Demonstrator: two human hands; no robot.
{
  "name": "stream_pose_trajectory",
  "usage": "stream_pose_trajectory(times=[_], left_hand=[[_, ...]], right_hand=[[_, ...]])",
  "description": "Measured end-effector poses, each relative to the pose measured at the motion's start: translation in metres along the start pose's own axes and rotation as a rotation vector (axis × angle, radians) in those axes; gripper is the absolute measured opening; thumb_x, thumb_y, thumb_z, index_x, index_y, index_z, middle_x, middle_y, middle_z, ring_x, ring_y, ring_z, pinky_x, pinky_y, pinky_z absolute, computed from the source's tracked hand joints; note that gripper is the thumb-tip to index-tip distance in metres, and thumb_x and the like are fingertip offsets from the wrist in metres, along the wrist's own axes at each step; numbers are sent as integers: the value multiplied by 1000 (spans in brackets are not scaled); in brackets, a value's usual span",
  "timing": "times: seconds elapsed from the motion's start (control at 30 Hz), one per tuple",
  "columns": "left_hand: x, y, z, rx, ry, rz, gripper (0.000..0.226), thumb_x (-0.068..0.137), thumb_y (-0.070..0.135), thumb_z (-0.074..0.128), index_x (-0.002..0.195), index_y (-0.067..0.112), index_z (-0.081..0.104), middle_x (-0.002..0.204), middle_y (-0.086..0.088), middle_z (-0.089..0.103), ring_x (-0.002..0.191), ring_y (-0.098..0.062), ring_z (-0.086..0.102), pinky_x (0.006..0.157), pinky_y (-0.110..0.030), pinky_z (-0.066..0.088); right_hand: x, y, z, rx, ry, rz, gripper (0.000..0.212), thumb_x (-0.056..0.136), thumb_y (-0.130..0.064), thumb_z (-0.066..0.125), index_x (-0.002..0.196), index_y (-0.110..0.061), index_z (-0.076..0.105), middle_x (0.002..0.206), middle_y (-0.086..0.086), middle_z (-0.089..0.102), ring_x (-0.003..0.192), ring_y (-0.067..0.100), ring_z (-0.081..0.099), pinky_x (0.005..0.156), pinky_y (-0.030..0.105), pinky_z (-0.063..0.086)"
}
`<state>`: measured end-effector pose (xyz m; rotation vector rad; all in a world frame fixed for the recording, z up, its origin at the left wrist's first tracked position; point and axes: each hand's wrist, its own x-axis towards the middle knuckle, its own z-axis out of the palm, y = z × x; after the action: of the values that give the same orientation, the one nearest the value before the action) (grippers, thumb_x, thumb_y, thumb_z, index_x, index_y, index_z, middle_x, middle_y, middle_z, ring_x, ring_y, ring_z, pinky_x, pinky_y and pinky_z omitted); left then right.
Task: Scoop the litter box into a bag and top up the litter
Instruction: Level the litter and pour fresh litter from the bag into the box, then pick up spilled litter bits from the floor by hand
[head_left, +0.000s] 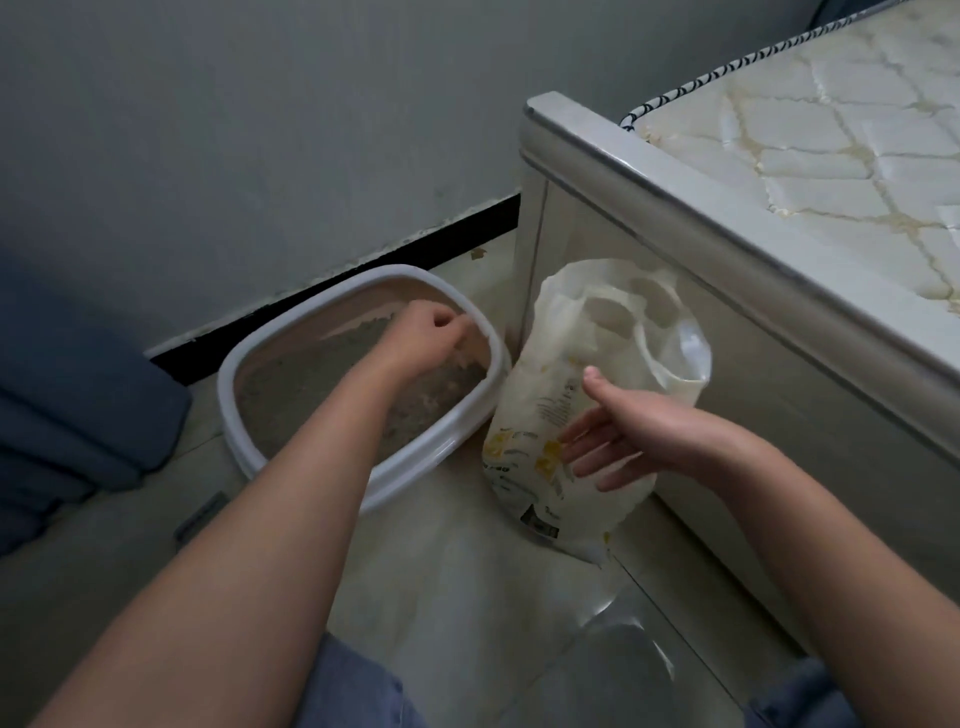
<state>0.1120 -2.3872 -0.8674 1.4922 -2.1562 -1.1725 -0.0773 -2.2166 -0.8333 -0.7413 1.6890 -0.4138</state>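
A litter box (415, 460) with a white rim stands on the floor by the wall, holding grey litter (301, 384). My left hand (426, 332) hovers over its far right inner side. Its fingers are curled round a pale, blurred thing that looks like a scoop (474, 349). To the right, a white litter bag (550, 395) with a cut-out handle and yellow print stands upright against the bed frame. My right hand (623, 431) lies open against its front, fingers straight and thumb up. A clear plastic bag (623, 654) lies on the floor near my knees.
A white bed frame (675, 218) with a quilted mattress (841, 156) fills the right side. A grey wall with a black skirting board (363, 270) runs behind the box. A dark blue padded object (78, 415) sits at the left. The floor is pale tile.
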Motion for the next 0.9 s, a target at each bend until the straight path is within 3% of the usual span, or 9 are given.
stream_pose_trajectory(times=[0.13, 0.37, 0.43, 0.53, 0.63, 0.77, 0.9], left_hand=[[-10, -28, -25, 21, 48, -48, 42, 99, 41, 50, 89, 7, 71, 93, -19, 73, 85, -37, 70, 86, -54, 55], [-49, -74, -69, 160, 160, -111, 46, 100, 44, 48, 86, 5, 69, 87, -16, 72, 83, -32, 69, 81, -47, 54], [-62, -85, -78, 237, 177, -129, 52, 100, 49, 45, 86, 4, 68, 87, -17, 71, 82, -31, 67, 79, -46, 53], [-85, -93, -89, 338, 194, -133, 58, 101, 52, 38, 88, 4, 67, 86, -16, 70, 79, -29, 64, 76, -46, 52], [-109, -102, -97, 399, 215, -151, 59, 103, 51, 35, 84, 2, 62, 80, -17, 66, 72, -29, 60, 64, -41, 46], [-143, -119, -111, 455, 289, -233, 55, 102, 52, 37, 65, 12, 46, 63, -10, 53, 60, -25, 52, 54, -33, 30], [-176, -138, -127, 497, 362, -317, 55, 101, 53, 38, 61, 16, 45, 62, -4, 54, 64, -23, 54, 55, -34, 35]], right_hand=[[20, -24, 30, -55, -10, -181, 61, 102, -54, 29, 112, -9, 68, 105, 5, 74, 97, 17, 70, 84, 36, 59], [46, -49, 79, -307, 51, -495, 49, 100, -49, 39, 113, -9, 64, 107, 6, 69, 98, 20, 66, 91, 47, 53], [54, -54, 89, -373, 91, -561, 49, 100, -48, 40, 111, -6, 63, 105, 11, 69, 96, 24, 65, 88, 48, 52], [63, -63, 104, -528, 162, -650, 37, 100, -45, 42, 103, -16, 64, 96, -1, 67, 91, 19, 62, 77, 35, 48], [71, -72, 124, -593, 208, -725, 34, 99, -44, 43, 93, -18, 64, 83, -3, 65, 83, 21, 61, 68, 34, 44], [79, -80, 153, -618, 173, -804, 33, 99, -45, 43, 90, -21, 64, 75, -4, 64, 77, 21, 60, 63, 32, 40], [86, -84, 182, -663, 105, -831, 33, 99, -45, 43, 95, -22, 66, 79, -2, 65, 79, 23, 60, 63, 32, 39]])
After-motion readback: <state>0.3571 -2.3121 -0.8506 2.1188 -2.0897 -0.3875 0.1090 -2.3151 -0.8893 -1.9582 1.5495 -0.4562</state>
